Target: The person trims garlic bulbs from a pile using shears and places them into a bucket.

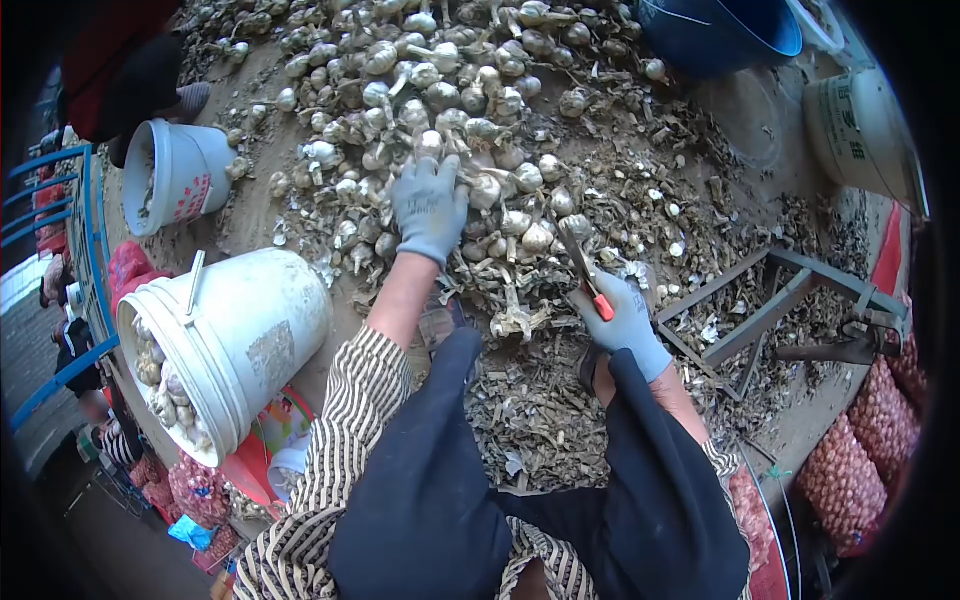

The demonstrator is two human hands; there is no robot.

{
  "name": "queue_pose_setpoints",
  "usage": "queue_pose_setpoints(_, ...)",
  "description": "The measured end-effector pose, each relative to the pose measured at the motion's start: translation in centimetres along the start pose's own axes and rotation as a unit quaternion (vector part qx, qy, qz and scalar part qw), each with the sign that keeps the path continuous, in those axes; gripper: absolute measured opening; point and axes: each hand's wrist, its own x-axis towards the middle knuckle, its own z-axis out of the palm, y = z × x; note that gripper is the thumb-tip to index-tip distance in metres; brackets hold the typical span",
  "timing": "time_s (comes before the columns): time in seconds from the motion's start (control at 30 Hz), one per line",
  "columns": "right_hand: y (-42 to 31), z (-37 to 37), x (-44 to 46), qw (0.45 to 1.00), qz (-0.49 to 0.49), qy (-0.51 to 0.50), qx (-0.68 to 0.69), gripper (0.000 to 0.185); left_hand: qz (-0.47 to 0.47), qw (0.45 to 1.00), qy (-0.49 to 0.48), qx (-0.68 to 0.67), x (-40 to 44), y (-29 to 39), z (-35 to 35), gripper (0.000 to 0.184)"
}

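My left hand (430, 208), in a grey work glove, reaches onto a heap of garlic bulbs (440, 97). Its fingers are stretched forward and apart, with the tips against a pale garlic bulb (430, 146). Wrapped around a pair of shears (602, 305) is my right hand (630, 318), gloved in grey too. The red handle shows at the thumb, and the dark blades (575, 250) point up and left over the garlic. Bulbs with cut or dry stalks lie just beyond both hands.
A tipped white bucket (290, 300) holding garlic lies at left, with another white bucket (205, 175) behind it. A blue tub (725, 35) stands at top right. The metal frame (760, 320) sits right of my hand. Net bags (845, 475) of garlic fill the lower right.
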Motion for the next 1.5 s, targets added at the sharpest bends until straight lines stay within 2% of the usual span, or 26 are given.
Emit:
queue_pose_setpoints(0.07,0.0,-0.2,0.2,1.0,0.0,-0.011,0.001,0.02,0.011,0.999,0.002,0.042,0.4,-0.4,0.1,0.048)
queue_pose_setpoints(0.1,-0.4,-0.4,0.4,1.0,0.007,-0.023,0.002,0.02,0.014,1.0,0.019,0.001,0.0,-0.9,0.5,0.048)
queue_pose_setpoints(0.13,-0.2,-0.5,0.6,0.998,0.023,-0.052,-0.022,0.046,0.019,0.998,0.035,-0.041,-0.7,-1.1,0.5,0.048)
queue_pose_setpoints(0.23,-0.5,-0.3,0.8,0.999,-0.017,-0.039,-0.031,0.046,-0.06,0.954,0.037,-0.292,-2.9,-1.1,0.2,0.044)
queue_pose_setpoints(0.27,-0.7,-0.3,0.7,0.998,-0.024,-0.043,-0.032,0.046,-0.153,0.848,-0.015,-0.508,-4.2,-0.8,0.2,0.041)
queue_pose_setpoints(0.3,-1.0,-0.4,0.8,0.998,-0.034,-0.044,-0.035,0.046,-0.21,0.735,-0.04,-0.643,-5.0,-0.5,-0.9,0.042)
queue_pose_setpoints(0.37,-2.0,-1.1,0.5,0.996,-0.017,-0.074,-0.056,0.046,-0.199,0.434,-0.074,-0.876,-6.6,0.7,-2.8,0.051)
queue_pose_setpoints(0.47,-1.8,-0.8,0.3,0.993,-0.016,-0.107,-0.057,0.047,-0.169,0.301,-0.168,-0.923,-8.6,1.6,-3.6,0.063)
queue_pose_setpoints(0.57,-1.5,-0.4,0.2,0.99,-0.014,-0.139,-0.034,0.048,-0.146,0.288,-0.185,-0.928,-9.4,2.5,-4.3,0.068)
queue_pose_setpoints(0.6,-1.9,-0.4,0.3,0.989,-0.012,-0.148,-0.021,0.048,-0.156,0.334,-0.194,-0.909,-9.5,2.4,-4.5,0.066)
queue_pose_setpoints(0.63,-2.1,0.1,0.3,0.993,-0.055,-0.099,0.002,0.047,-0.176,0.37,-0.196,-0.891,-9.8,2.5,-4.4,0.064)
queue_pose_setpoints(0.7,-3.4,0.0,1.0,0.993,-0.02,-0.115,0.006,0.046,-0.201,0.42,-0.197,-0.863,-9.9,3.1,-4.1,0.062)
queue_pose_setpoints(0.73,-3.9,-0.2,1.1,0.991,0.014,-0.129,0.013,0.045,-0.203,0.416,-0.196,-0.864,-9.9,3.4,-4.2,0.062)
queue_pose_setpoints(0.77,-3.3,0.3,1.0,0.993,-0.018,-0.112,0.01,0.041,-0.19,0.414,-0.184,-0.871,-9.6,3.6,-4.4,0.06)
queue_pose_setpoints(0.8,-3.2,0.7,0.8,0.987,0.061,-0.114,0.092,0.039,-0.179,0.412,-0.17,-0.877,-9.5,3.7,-4.5,0.059)
queue_pose_setpoints(0.87,-3.1,0.7,0.7,0.946,0.204,-0.108,0.227,0.036,-0.176,0.359,-0.143,-0.906,-9.6,3.2,-4.0,0.056)
queue_pose_setpoints(0.93,-2.1,0.5,0.8,0.939,0.242,-0.102,0.223,0.036,-0.173,0.349,-0.123,-0.913,-9.7,2.9,-4.2,0.055)
queue_pose_setpoints(1.03,-1.7,0.5,0.2,0.969,0.179,-0.103,0.136,0.034,-0.217,0.346,-0.116,-0.905,-10.6,0.3,-3.7,0.045)
queue_pose_setpoints(1.1,-2.0,0.6,0.1,0.971,0.153,-0.107,0.147,0.029,-0.164,0.344,-0.1,-0.919,-10.8,-0.6,-3.7,0.045)
queue_pose_setpoints(1.13,-2.1,0.5,0.2,0.971,0.15,-0.115,0.148,0.028,-0.214,0.361,-0.095,-0.903,-11.0,-1.2,-4.7,0.043)
queue_pose_setpoints(1.23,-1.6,0.9,0.4,0.968,0.158,-0.11,0.16,0.028,-0.213,0.344,-0.088,-0.91,-10.9,-4.0,-5.5,0.052)
queue_pose_setpoints(1.3,-2.1,0.6,0.8,0.968,0.169,-0.128,0.135,0.029,-0.19,0.434,-0.067,-0.878,-10.2,-6.4,-5.2,0.06)
queue_pose_setpoints(1.33,-2.4,0.4,1.0,0.97,0.164,-0.136,0.114,0.031,-0.258,0.558,-0.055,-0.787,-9.7,-7.2,-5.3,0.063)
queue_pose_setpoints(1.37,-2.7,0.4,1.2,0.975,0.151,-0.132,0.091,0.035,-0.248,0.724,-0.054,-0.642,-8.8,-7.6,-4.9,0.064)
queue_pose_setpoints(1.43,-2.4,0.6,1.3,0.982,0.122,-0.128,0.07,0.037,-0.154,0.956,0.009,-0.25,-6.5,-7.5,-4.2,0.068)
queue_pose_setpoints(1.5,-2.9,0.7,1.7,0.986,0.098,-0.123,0.053,0.038,-0.137,0.988,-0.041,-0.055,-3.9,-6.6,-3.0,0.069)
